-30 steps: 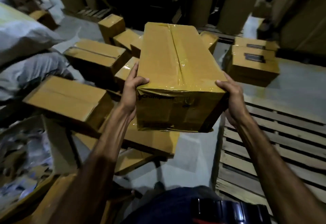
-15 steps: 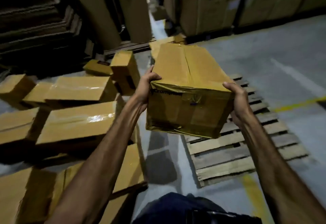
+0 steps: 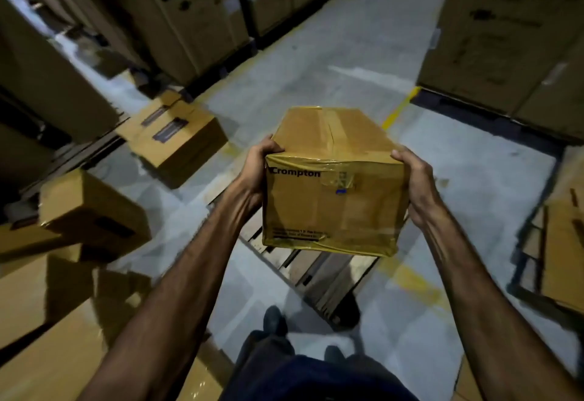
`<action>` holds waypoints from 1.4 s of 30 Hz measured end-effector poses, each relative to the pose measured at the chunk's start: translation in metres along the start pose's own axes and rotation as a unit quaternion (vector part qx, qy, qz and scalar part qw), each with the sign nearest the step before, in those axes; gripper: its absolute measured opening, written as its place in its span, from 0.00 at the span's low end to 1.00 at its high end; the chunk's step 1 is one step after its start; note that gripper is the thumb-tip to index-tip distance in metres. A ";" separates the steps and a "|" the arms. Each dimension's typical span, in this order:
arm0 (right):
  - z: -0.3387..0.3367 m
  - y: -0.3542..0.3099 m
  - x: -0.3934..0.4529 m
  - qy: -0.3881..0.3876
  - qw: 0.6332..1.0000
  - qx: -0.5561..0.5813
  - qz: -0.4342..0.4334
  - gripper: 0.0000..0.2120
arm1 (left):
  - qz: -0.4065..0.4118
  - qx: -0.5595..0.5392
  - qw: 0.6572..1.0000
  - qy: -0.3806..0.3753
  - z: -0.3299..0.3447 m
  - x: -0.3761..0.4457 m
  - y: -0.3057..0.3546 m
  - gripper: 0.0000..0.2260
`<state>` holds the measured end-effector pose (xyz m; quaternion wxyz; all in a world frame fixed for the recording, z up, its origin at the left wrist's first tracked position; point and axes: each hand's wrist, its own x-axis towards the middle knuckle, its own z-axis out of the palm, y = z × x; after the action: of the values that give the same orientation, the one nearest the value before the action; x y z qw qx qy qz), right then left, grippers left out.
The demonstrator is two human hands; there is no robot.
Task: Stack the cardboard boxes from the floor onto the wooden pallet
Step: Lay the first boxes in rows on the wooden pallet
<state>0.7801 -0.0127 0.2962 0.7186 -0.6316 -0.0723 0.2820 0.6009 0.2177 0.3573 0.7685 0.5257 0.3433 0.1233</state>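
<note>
Carrying one box to the pallet is the step now. Left hand (image 3: 257, 166) grips the box's left top corner, and right hand (image 3: 417, 185) curls round its right side. Brown taped box (image 3: 331, 185) is up in the air over the wooden pallet (image 3: 316, 271). Next, I think, lower it flat onto the near slats.

Dim warehouse light, warm yellow-brown cast overall. Light falls from above: the concrete floor (image 3: 363, 62) reads pale grey in the middle, edges sink into murk. Taped box (image 3: 331, 179) shows a soft sheen on its top edge, print on the near face legible. Boxes at left (image 3: 91, 211) smeared by motion blur. Tall cartons (image 3: 189, 5) lean and bow, wide-angle distortion. Dark shadow under the pallet (image 3: 319, 271).
</note>
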 end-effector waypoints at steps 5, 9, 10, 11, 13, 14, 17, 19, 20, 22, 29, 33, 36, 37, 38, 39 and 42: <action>-0.039 0.015 0.018 0.104 0.994 0.029 0.024 0.25 | -0.062 0.052 0.994 -0.079 0.040 0.072 -0.007 0.18; -0.048 0.021 0.038 0.172 0.983 0.040 0.046 0.14 | -0.109 0.074 0.982 -0.139 0.063 0.131 -0.009 0.14; -0.048 0.023 0.044 0.189 0.980 0.045 0.051 0.15 | -0.119 0.086 0.978 -0.145 0.067 0.146 -0.009 0.12; -0.047 0.024 0.050 0.204 0.976 0.048 0.055 0.15 | -0.129 0.087 0.976 -0.155 0.070 0.163 -0.011 0.12; -0.045 0.030 0.066 0.230 0.970 0.049 0.056 0.15 | -0.149 0.108 0.968 -0.169 0.073 0.196 -0.014 0.16; -0.043 0.035 0.075 0.239 0.968 0.047 0.057 0.15 | -0.161 0.117 0.963 -0.181 0.072 0.213 -0.017 0.15; -0.035 0.060 0.101 0.263 0.962 0.036 0.060 0.16 | -0.184 0.092 0.956 -0.210 0.064 0.268 -0.041 0.10; -0.029 0.081 0.119 0.277 0.958 0.029 0.060 0.15 | -0.183 0.079 0.951 -0.237 0.057 0.305 -0.065 0.13; -0.027 0.092 0.128 0.284 0.957 0.025 0.057 0.15 | -0.178 0.073 0.950 -0.244 0.054 0.320 -0.076 0.15; -0.026 0.114 0.147 0.293 0.955 0.020 0.052 0.15 | -0.181 0.059 0.952 -0.240 0.049 0.349 -0.100 0.18; -0.069 0.202 0.220 0.291 0.956 -0.002 0.021 0.18 | -0.149 0.054 0.957 -0.244 0.061 0.441 -0.192 0.23; -0.113 0.259 0.257 0.283 0.959 -0.017 0.004 0.24 | -0.123 0.070 0.961 -0.236 0.070 0.479 -0.248 0.38; -0.138 0.296 0.275 0.283 0.959 -0.019 0.003 0.34 | -0.108 0.084 0.966 -0.221 0.075 0.500 -0.291 0.43; -0.145 0.308 0.280 0.282 0.959 -0.019 0.003 0.35 | -0.102 0.086 0.967 -0.218 0.076 0.505 -0.305 0.44; -0.151 0.321 0.284 0.284 0.959 -0.020 0.001 0.34 | -0.095 0.085 0.968 -0.214 0.077 0.510 -0.320 0.45; -0.159 0.334 0.288 0.290 0.957 -0.019 -0.005 0.33 | -0.089 0.084 0.970 -0.212 0.080 0.517 -0.333 0.45; -0.177 0.378 0.301 0.312 0.950 -0.027 -0.018 0.31 | -0.072 0.084 0.968 -0.225 0.086 0.542 -0.378 0.43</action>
<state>0.9924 -0.0004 -0.1723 0.6931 -0.7056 0.1366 0.0561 0.9908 0.2964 -0.1775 0.7860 0.5764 0.2076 -0.0832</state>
